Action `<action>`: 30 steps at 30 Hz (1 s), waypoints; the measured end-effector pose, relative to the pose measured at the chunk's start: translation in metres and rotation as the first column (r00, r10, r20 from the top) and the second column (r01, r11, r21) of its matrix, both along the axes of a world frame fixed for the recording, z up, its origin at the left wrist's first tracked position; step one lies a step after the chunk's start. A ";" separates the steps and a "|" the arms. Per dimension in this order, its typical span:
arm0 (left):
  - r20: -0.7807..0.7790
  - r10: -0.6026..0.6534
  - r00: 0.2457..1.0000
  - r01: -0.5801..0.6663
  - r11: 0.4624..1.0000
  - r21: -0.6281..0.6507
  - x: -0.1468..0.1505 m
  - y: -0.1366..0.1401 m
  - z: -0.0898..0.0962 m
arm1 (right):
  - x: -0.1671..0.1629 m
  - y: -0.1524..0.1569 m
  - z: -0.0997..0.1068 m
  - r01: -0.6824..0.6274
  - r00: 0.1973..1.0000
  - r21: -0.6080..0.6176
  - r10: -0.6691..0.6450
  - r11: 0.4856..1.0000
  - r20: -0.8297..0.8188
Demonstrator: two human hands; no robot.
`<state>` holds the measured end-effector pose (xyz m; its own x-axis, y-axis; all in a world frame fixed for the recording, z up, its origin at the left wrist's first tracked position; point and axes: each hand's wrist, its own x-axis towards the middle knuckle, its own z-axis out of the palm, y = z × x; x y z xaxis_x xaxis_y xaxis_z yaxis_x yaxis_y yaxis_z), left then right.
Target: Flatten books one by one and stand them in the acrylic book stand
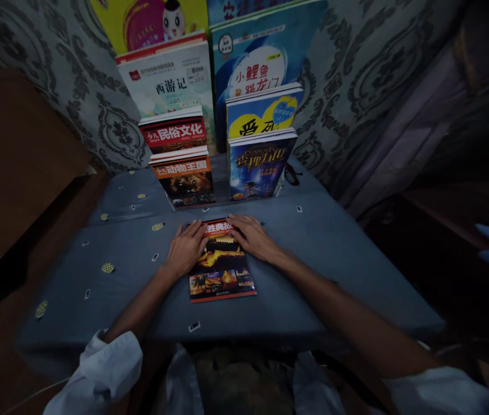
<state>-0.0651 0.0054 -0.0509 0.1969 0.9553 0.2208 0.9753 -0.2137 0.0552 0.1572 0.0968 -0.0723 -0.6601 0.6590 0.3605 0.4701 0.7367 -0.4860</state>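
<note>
A book [222, 259] with a red title band and golden pictures lies flat on the cloth-covered table [132, 305]. My left hand [187, 246] rests along its upper left side, fingers stretched toward the top corner. On the opposite side, my right hand [251, 236] lies with extended fingers over the upper right corner. Both hands touch the cover and partly hide its title; neither is closed round it. Behind it stand an orange book with a lion [186, 180] and a dark blue book [258, 164].
More books stand in two stepped columns: a red book [176, 134], a pale book [170, 80], a yellow and blue book [264, 112] and a teal book [262, 49]. Patterned wall covering [117, 124] is behind them. A small black object [293, 174] lies beside the right column.
</note>
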 end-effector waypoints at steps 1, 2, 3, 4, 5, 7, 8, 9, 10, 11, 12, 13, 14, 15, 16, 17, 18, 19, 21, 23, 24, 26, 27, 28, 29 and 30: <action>-0.002 -0.014 1.000 0.014 1.000 -0.009 -0.001 0.000 0.000 | 0.000 0.000 -0.001 0.001 1.000 0.001 -0.001 1.000 -0.003; -0.001 -0.027 1.000 0.027 0.999 -0.016 -0.002 -0.001 0.001 | 0.000 0.001 -0.001 0.002 1.000 0.001 -0.002 1.000 -0.005; 0.001 -0.039 0.999 0.039 0.999 -0.023 -0.003 -0.001 0.000 | 0.000 0.001 -0.002 0.003 1.000 0.000 -0.003 1.000 -0.004; 0.005 -0.049 0.999 0.049 0.998 -0.031 -0.005 -0.002 0.000 | -0.001 0.001 -0.002 0.003 1.000 -0.001 -0.003 1.000 -0.002; 0.009 -0.057 0.998 0.057 0.998 -0.041 -0.006 -0.002 0.000 | -0.001 0.001 -0.002 0.003 1.000 -0.002 -0.003 1.000 0.000; 0.017 -0.071 0.997 0.072 0.995 -0.064 -0.009 -0.002 -0.001 | -0.001 0.002 -0.003 0.001 1.000 -0.001 -0.001 1.000 0.001; 0.020 -0.079 0.997 0.081 0.994 -0.076 -0.011 -0.001 -0.002 | -0.001 0.002 -0.003 0.000 1.000 0.000 0.000 1.000 0.000; 0.022 -0.091 0.996 0.092 0.992 -0.088 -0.012 -0.001 -0.001 | -0.001 0.003 -0.004 -0.002 1.000 0.002 0.002 1.000 -0.001; 0.024 -0.104 0.994 0.106 0.989 -0.100 -0.013 0.000 -0.001 | -0.001 0.003 -0.004 -0.004 1.000 0.002 0.004 1.000 -0.002; 0.025 -0.119 0.993 0.121 0.986 -0.113 -0.014 0.001 -0.001 | -0.001 0.004 -0.005 -0.005 1.000 -0.001 0.005 1.000 -0.003; 0.026 -0.134 0.991 0.136 0.983 -0.127 -0.014 0.002 0.000 | -0.001 0.006 -0.006 -0.005 1.000 -0.007 0.005 1.000 -0.006; 0.027 -0.149 0.988 0.152 0.978 -0.142 -0.015 0.004 0.001 | 0.000 0.008 -0.007 -0.004 1.000 -0.017 0.004 1.000 -0.013; 0.028 -0.165 0.986 0.167 0.973 -0.158 -0.016 0.005 0.002 | 0.000 0.010 -0.008 -0.006 1.000 -0.030 0.006 1.000 -0.023; 0.031 -0.179 0.983 0.182 0.968 -0.174 -0.017 0.007 0.004 | 0.001 0.012 -0.008 -0.011 0.999 -0.045 0.009 0.999 -0.036; 0.035 -0.191 0.981 0.195 0.963 -0.188 -0.017 0.008 0.005 | 0.001 0.014 -0.009 -0.015 0.999 -0.061 0.012 0.998 -0.052; 0.039 -0.204 0.978 0.207 0.957 -0.202 -0.017 0.010 0.006 | 0.002 0.017 -0.010 -0.020 0.997 -0.077 0.014 0.997 -0.070; 0.043 -0.217 0.975 0.221 0.952 -0.214 -0.017 0.012 0.007 | 0.003 0.019 -0.012 -0.025 0.996 -0.094 0.016 0.995 -0.088; 0.046 -0.231 0.972 0.235 0.946 -0.225 -0.017 0.014 0.007 | 0.004 0.021 -0.013 -0.031 0.994 -0.110 0.020 0.993 -0.105; 0.051 -0.260 0.964 0.264 0.933 -0.243 -0.015 0.018 0.008 | 0.006 0.025 -0.014 -0.046 0.990 -0.141 0.027 0.989 -0.138; 0.054 -0.284 0.957 0.288 0.921 -0.262 -0.012 0.023 0.009 | 0.008 0.028 -0.016 -0.075 0.986 -0.166 0.047 0.983 -0.162; 0.056 -0.294 0.954 0.298 0.915 -0.272 -0.010 0.026 0.010 | 0.008 0.030 -0.017 -0.089 0.983 -0.177 0.059 0.980 -0.171; 0.064 -0.316 0.947 0.321 0.901 -0.291 -0.006 0.030 0.011 | 0.009 0.032 -0.017 -0.111 0.980 -0.193 0.075 0.975 -0.187; 0.070 -0.330 0.941 0.336 0.894 -0.297 -0.004 0.032 0.012 | 0.009 0.033 -0.018 -0.117 0.978 -0.201 0.078 0.973 -0.192; 0.076 -0.345 0.935 0.352 0.887 -0.300 -0.001 0.033 0.013 | 0.009 0.034 -0.018 -0.118 0.978 -0.208 0.077 0.971 -0.195; 0.080 -0.360 0.929 0.367 0.880 -0.301 0.001 0.035 0.014 | 0.009 0.034 -0.018 -0.115 0.978 -0.214 0.073 0.970 -0.195; 0.082 -0.375 0.924 0.381 0.874 -0.301 0.003 0.035 0.015 | 0.009 0.034 -0.018 -0.111 0.979 -0.219 0.069 0.969 -0.193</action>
<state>-0.0622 0.0409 -0.0362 0.5550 0.8296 -0.0613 0.8216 -0.5352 0.1963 0.1657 0.1307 -0.0898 -0.6573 0.6785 0.3279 0.2947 0.6320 -0.7168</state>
